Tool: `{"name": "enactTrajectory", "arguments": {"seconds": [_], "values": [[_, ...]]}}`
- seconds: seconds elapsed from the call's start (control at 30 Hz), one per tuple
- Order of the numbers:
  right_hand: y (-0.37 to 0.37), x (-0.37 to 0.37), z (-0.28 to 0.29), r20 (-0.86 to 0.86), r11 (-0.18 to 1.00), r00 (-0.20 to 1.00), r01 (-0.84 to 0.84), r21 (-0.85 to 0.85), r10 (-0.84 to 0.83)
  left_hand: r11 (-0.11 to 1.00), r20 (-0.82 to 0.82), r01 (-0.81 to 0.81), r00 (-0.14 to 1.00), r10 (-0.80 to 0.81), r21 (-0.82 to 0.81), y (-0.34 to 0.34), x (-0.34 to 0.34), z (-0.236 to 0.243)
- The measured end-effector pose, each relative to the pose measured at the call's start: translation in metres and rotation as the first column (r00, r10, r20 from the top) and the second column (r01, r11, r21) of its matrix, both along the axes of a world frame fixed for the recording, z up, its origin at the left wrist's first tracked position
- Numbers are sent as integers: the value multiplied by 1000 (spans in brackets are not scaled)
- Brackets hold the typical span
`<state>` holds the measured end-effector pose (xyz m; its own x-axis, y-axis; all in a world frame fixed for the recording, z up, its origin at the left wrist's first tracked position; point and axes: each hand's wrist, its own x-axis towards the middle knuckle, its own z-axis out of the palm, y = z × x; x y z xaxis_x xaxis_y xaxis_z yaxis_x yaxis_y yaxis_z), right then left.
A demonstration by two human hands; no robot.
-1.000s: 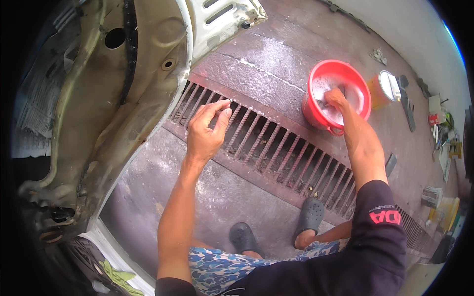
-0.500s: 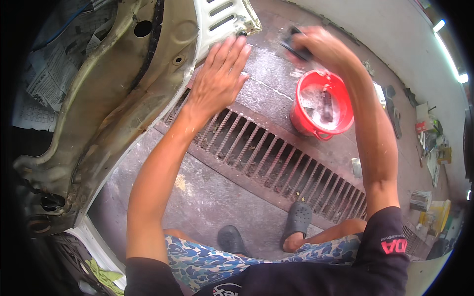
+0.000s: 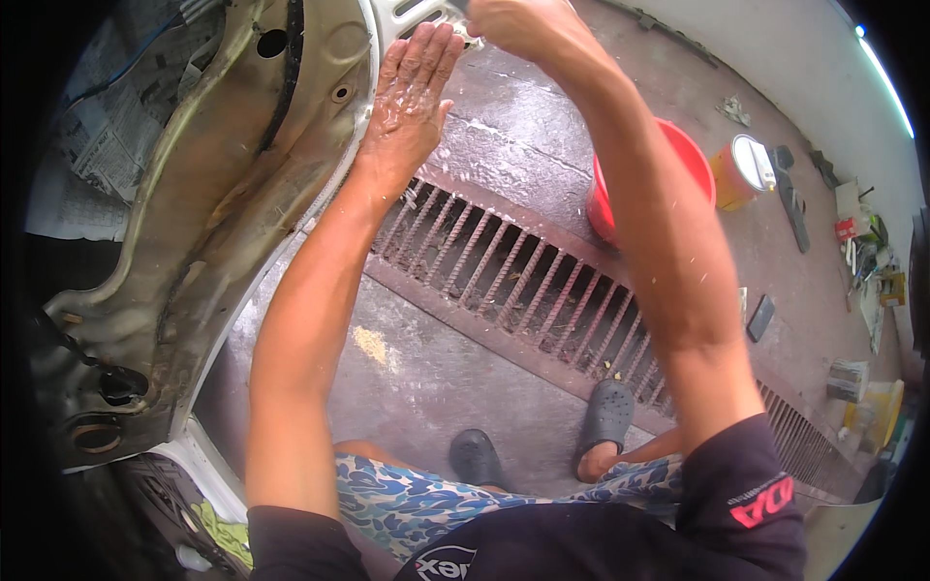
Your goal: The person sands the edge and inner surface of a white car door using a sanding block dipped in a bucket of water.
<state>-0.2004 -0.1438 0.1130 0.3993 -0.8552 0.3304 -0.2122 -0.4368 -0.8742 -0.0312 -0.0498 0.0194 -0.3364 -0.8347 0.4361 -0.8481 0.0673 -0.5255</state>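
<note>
Newspaper [image 3: 121, 155], in grey printed sheets, lies at the far left, where we also note a thin blue cable [image 3: 124, 66]. Next to it stands the task's main thing, a curved olive-beige metal vehicle panel [image 3: 218, 208] pierced by round holes. Below, we find a crumpled yellow-green cloth [image 3: 223, 531]. Near the panel's pale outer edge we see the left hand [image 3: 409, 108], wet, back upward, its fingers straight and side by side, gripping nothing; whether it touches the metal we cannot tell. Beyond its fingertips lies a white slotted metal part [image 3: 415, 12], partly covered. The right hand [image 3: 523, 34] is at the upper border with fingers curled, near this part; we cannot tell whether it grips anything. Beneath the arms runs a floor grate of ribbed steel bars [image 3: 504, 266], with dark grey perforated clogs [image 3: 608, 412] nearby. Farther right, we observe a round red plastic bucket [image 3: 604, 208], partly hidden by the right forearm, then a yellowish tub with a white lid [image 3: 744, 172], a small dark rectangular block [image 3: 761, 318] and a long dark flat object [image 3: 792, 205].
</note>
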Motion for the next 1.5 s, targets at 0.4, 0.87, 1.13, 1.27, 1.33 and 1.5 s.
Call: {"name": "enactTrajectory", "arguments": {"seconds": [0.4, 0.87, 1.13, 1.27, 1.33, 1.5], "values": [[72, 74, -147, 598, 607, 493, -165, 777, -631, 983, -157, -72, 983, 99, 169, 45, 8, -21], [109, 183, -124, 603, 639, 252, 91, 764, -757, 756, -234, -261, 847, 478, 600, 218, 37, -74], [115, 179, -112, 708, 742, 231, 128, 658, -668, 502, -260, -185, 678, 687, 845, 283, 33, -103], [118, 185, -119, 726, 775, 282, 144, 615, -628, 495, -277, -122, 704, 654, 860, 278, 22, -104], [108, 184, -115, 711, 773, 320, 134, 620, -626, 488, -277, -115, 701, 657, 865, 285, 21, -103], [106, 187, -113, 687, 739, 280, 162, 654, -670, 458, -280, -91, 682, 675, 884, 288, 15, -105]]}}
